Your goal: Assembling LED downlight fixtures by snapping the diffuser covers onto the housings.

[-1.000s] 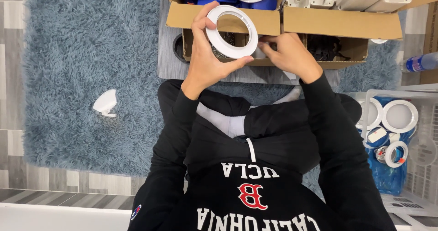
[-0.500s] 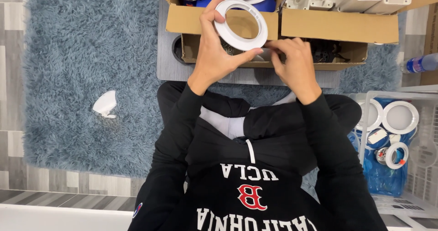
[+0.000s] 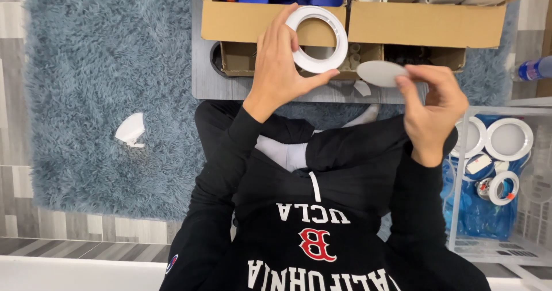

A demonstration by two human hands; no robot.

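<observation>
Above the bench's near edge, my left hand (image 3: 282, 66) pinches the white ring (image 3: 317, 39) upright while my right hand (image 3: 434, 104) grips the grey disc (image 3: 380, 73), held apart beside it.

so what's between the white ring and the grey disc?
Nothing solid: in the head view the white ring and grey disc are apart, only the cardboard box behind the gap.

I see my left hand (image 3: 282, 75) holding a white ring (image 3: 317, 39) up, while my right hand (image 3: 434, 104) pinches a grey disc (image 3: 382, 73) beside it, above the cardboard box (image 3: 425, 23).
</observation>
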